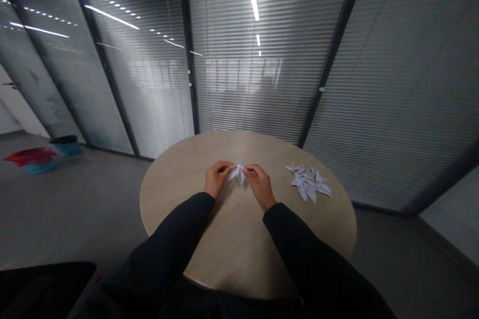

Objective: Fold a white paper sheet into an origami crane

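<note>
A small folded white paper piece (237,173) is held between my two hands over the middle of the round wooden table (232,244). My left hand (217,178) pinches its left side between thumb and fingers. On the opposite side, my right hand (259,184) grips the right edge the same way. The paper has pointed flaps that spread downward. To the right of my right hand lies a pile of several folded white paper pieces (309,182) with pointed ends.
Glass partitions with blinds (258,94) stand right behind the table. On the floor at the far left are a blue bin with a red bag (33,158) and a blue bin with a dark liner (66,145). A dark object (45,289) fills the lower left corner.
</note>
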Demonstrator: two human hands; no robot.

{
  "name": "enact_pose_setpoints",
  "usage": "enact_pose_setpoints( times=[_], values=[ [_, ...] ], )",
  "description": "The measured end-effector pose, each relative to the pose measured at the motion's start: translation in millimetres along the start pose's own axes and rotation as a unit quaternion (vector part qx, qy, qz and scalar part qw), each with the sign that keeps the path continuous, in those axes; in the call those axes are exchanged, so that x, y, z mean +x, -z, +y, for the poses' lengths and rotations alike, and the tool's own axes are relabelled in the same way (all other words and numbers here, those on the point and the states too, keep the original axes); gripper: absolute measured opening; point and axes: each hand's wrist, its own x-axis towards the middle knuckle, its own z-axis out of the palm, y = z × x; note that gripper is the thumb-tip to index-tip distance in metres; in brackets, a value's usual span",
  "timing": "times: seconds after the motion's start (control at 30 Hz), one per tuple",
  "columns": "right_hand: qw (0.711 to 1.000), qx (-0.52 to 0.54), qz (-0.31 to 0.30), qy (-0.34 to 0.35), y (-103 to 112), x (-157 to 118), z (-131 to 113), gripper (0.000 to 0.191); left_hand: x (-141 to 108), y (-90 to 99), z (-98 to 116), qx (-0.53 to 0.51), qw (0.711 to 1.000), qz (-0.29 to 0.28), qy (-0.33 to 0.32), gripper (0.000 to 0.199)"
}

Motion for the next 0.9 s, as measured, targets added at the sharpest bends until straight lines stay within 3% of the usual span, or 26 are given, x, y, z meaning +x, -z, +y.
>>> enact_pose_setpoints(
  times=[0.27, 0.47, 0.73, 0.83, 0.9],
  values=[
    [0.996, 0.062, -0.032, -0.063, -4.1, -2.6, -0.3, 0.034, -1.2, -3.4, 0.8, 0.016, 0.999, -0.024, 0.022, 0.028],
    [0.985, 0.123, -0.016, -0.116, -0.2, 1.3, 0.8, 0.037, -3.0, -3.9, 2.5, -0.018, 0.997, -0.071, 0.018, 0.036],
    [0.928, 0.283, 0.037, -0.240, 1.4, 3.3, 7.7, 0.037, -7.4, -8.2, 0.3, -0.090, 0.976, -0.196, -0.023, 0.104],
    [0.913, 0.303, 0.042, -0.270, 3.0, 4.2, 15.5, 0.037, -9.1, -9.8, 0.4, -0.094, 0.969, -0.227, -0.032, 0.114],
    [0.917, 0.300, 0.033, -0.262, 3.8, 4.4, 19.8, 0.035, -9.7, -10.4, 0.5, -0.078, 0.973, -0.214, -0.037, 0.107]
  ],
)
